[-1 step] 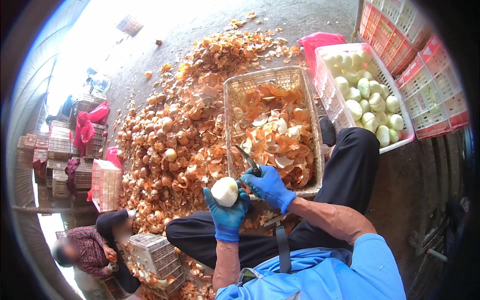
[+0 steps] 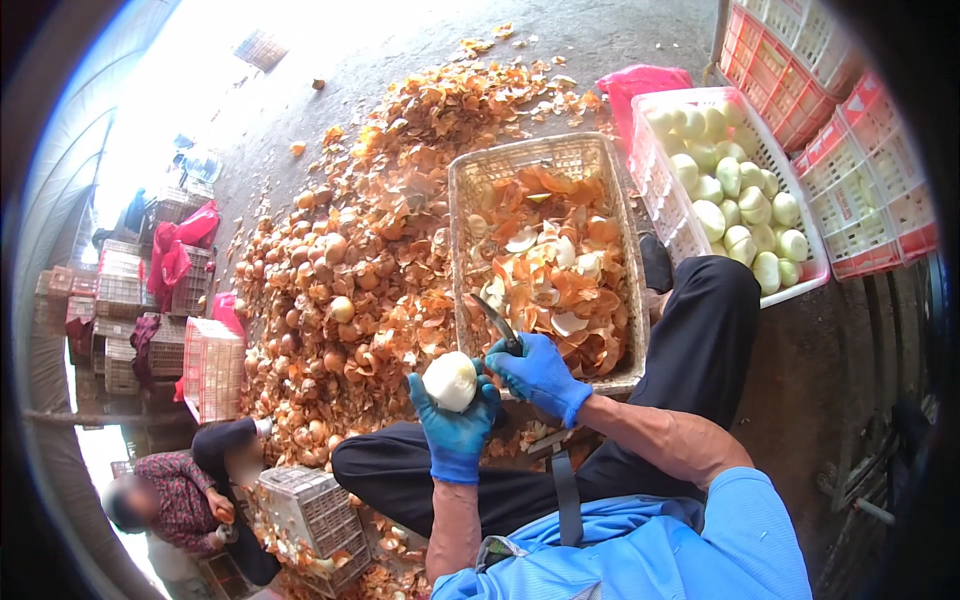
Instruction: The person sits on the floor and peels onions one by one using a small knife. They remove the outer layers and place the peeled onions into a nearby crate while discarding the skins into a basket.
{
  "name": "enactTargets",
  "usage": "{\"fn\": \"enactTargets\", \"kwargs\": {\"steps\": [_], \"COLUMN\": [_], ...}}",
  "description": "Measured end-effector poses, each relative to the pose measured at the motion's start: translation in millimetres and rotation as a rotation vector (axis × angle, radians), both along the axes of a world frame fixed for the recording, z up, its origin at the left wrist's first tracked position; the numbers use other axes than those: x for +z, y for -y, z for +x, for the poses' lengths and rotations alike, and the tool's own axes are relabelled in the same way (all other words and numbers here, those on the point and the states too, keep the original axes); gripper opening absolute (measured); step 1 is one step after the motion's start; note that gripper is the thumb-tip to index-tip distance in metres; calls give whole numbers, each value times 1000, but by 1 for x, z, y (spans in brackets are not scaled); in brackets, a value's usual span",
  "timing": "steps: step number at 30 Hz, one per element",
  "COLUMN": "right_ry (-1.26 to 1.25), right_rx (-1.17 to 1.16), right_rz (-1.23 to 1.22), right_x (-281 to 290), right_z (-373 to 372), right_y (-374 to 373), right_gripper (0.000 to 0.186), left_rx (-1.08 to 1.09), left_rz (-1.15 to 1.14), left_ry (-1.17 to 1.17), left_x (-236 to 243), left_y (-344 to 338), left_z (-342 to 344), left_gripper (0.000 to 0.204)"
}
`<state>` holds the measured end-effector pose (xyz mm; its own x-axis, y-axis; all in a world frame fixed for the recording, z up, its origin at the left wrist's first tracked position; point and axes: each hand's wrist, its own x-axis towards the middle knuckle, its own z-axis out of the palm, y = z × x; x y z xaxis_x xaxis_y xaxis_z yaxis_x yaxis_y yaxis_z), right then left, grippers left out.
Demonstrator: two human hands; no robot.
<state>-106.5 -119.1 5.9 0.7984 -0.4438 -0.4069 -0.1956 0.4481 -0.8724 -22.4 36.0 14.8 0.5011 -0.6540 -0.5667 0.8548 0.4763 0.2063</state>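
A peeled white onion (image 2: 450, 382) rests in my left hand (image 2: 456, 428), whose blue-gloved fingers curl round it from below. Just right of it, my right hand (image 2: 541, 376), in a blue glove too, grips the dark handle of a small knife (image 2: 497, 322). The blade points up and left, apart from the onion. Beyond both hands stands a worn plastic crate (image 2: 628, 250) partly filled with brown and pale onion skins (image 2: 560, 285). To its left lies a wide heap of unpeeled onions (image 2: 325, 250) among loose skins.
At the right, a white crate (image 2: 668, 215) holds peeled onions (image 2: 745, 205), with stacked red and white crates (image 2: 868, 185) beside it. A pink bag (image 2: 645, 82) lies behind. At lower left a person (image 2: 185, 500) sits near an upturned-looking crate (image 2: 315, 510). More crates (image 2: 120, 290) stand far left.
My right hand with the knife has shifted very slightly to the right. The onion in my left hand is almost unmoved.
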Motion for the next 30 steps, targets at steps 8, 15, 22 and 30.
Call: {"fn": "enactTargets", "kwargs": {"steps": [8,15,22,30], "right_ry": [-10,5,-69,-62], "right_rx": [133,167,216,319], "right_rz": [52,-77,-599,-706], "right_x": [-1,-8,13,15], "right_z": [3,4,-30,-43], "right_y": [3,6,-19,-30], "right_gripper": [24,24,21,19], "left_rx": [-76,-76,62,55], "left_rz": [128,131,-23,21], "left_ry": [28,-63,-164,-58], "left_x": [11,-1,6,7], "left_y": [-4,-7,-5,2], "left_z": [4,3,4,9], "left_gripper": [61,60,55,58]}}
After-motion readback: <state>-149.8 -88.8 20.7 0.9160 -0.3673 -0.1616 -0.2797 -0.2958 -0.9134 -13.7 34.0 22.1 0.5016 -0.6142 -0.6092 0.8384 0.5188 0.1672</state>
